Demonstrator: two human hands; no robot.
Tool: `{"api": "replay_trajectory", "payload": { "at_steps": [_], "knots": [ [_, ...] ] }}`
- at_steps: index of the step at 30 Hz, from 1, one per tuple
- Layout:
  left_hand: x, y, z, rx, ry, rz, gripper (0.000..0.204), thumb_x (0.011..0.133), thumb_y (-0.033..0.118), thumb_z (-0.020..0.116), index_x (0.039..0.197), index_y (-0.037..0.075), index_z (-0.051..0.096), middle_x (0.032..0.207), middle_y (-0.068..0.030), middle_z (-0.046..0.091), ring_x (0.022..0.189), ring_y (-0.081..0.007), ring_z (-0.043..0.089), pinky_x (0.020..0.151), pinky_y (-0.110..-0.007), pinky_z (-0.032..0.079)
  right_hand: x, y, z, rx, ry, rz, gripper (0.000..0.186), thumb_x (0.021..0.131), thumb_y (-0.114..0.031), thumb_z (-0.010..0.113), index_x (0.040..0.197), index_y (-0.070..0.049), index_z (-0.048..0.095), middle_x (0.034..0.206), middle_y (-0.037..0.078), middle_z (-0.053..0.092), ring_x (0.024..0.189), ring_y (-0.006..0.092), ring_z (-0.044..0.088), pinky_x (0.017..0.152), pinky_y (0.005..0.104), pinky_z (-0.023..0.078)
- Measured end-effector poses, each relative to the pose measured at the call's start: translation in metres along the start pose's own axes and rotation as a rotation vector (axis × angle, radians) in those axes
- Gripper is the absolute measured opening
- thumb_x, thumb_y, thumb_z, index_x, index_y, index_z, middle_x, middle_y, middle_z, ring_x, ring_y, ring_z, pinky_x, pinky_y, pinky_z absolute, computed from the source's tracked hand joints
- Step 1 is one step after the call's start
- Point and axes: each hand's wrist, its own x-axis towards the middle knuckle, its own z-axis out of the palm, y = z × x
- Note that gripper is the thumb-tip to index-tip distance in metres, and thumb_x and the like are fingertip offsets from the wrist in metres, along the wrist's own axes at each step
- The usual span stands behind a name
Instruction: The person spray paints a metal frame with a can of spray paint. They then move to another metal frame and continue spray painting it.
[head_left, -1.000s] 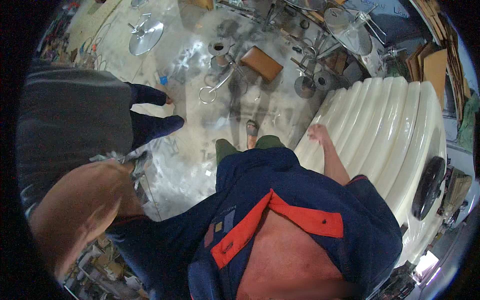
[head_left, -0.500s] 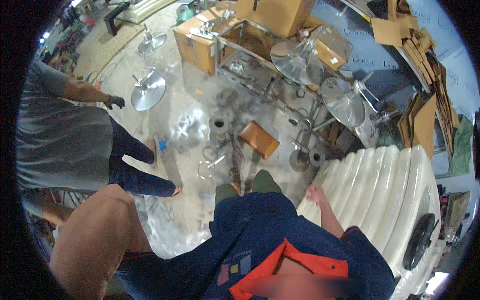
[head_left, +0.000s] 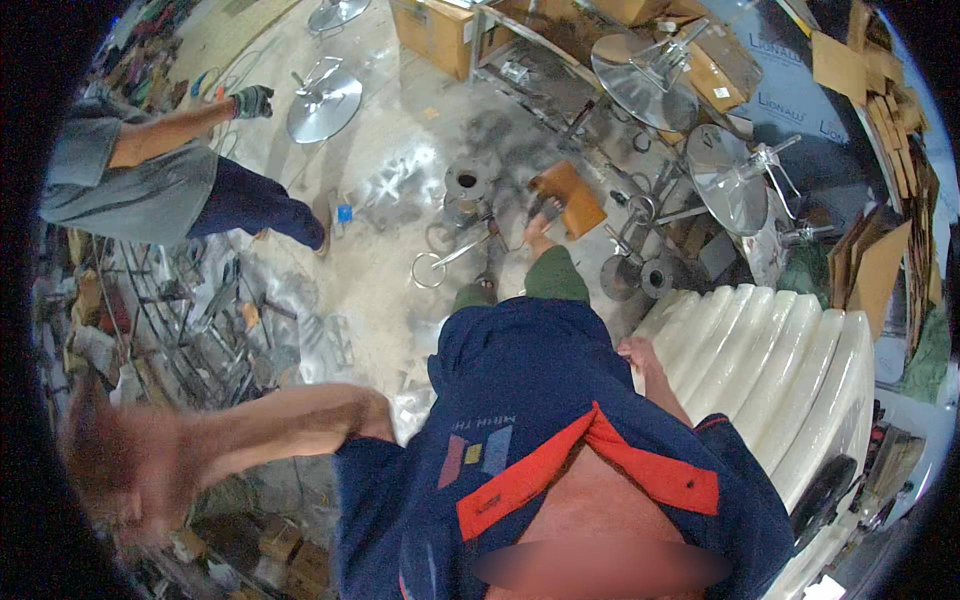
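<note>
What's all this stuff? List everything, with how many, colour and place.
Disc stands: at least four, silver, upper half
Cardboard: many pieces, brown, top and right
Sheeting: one stretch, blue-grey, upper right
Ribbed stack: one, glossy cream, right
Disc: one, black, lower right
Flanged pieces: at least two, grey, floor
Ringed rod: one, silver, floor centre
Block: one, orange-brown, floor centre
Small object: one, blue, floor, upper left
Metal scrap: uncountable, grey, left
Other person: one, grey shirt, upper left
Own shirt: one, navy, bottom centre
Trouser legs: two, green, centre
Left grip: one, bare, blurred, far left
Right grip: one, bare, beside the ribbed stack
</note>
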Motion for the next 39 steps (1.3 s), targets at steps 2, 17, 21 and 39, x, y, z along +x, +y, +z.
{"api": "replay_trajectory", "payload": {
  "at_steps": [2,17,21,39],
  "knots": [
    [-0.108,-0.04,-0.038,0.17,0.186,-0.636,0.072,0.105,0.06,0.055,0.137,-0.004,0.064,0.129,-0.0232,0.07,0.113,-0.035,0.068,0.105,-0.051,0.052,0.024,-0.028,-0.012,0.213,0.069,0.062,0.016,0.106,-0.021,0.057,0.107,-0.008,0.066,0.088,0.011,0.071,0.072,0.0263,0.073,0.057,0.0401,0.06],
    [-0.656,0.28,0.132,0.613,-0.152,-2.539,0.051,0.094,0.048,0.07,0.115,0.003,0.08,0.103,-0.0204,0.08,0.098,-0.0318,0.076,0.086,-0.044,0.057,0.053,-0.175,-0.041,-0.102,-0.187,0.059,0.04,0.1,-0.017,0.072,0.134,0.003,0.063,0.105,0.015,0.074,0.075,0.0247,0.075,0.057,0.0386,0.06],
    [-0.661,0.321,0.174,0.637,0.033,-2.494,0.05,0.092,0.047,0.073,0.112,0.002,0.081,0.101,-0.0187,0.08,0.095,-0.0296,0.076,0.085,-0.043,0.057,0.074,-0.154,-0.092,-0.112,-0.136,0.145,0.043,0.1,-0.014,0.07,0.136,0.006,0.059,0.107,0.018,0.073,0.074,0.0278,0.075,0.056,0.0431,0.061],
    [-0.668,0.545,0.224,1.122,1.043,-2.339,0.038,0.088,0.037,0.078,0.094,0.0,0.085,0.09,-0.0146,0.082,0.086,-0.0276,0.079,0.08,-0.041,0.062,0.06,-0.198,0.041,-0.733,-0.685,-0.241,0.022,0.099,-0.02,0.072,0.109,-0.002,0.064,0.098,0.014,0.073,0.072,0.0274,0.071,0.056,0.0404,0.056]
  ]
}}
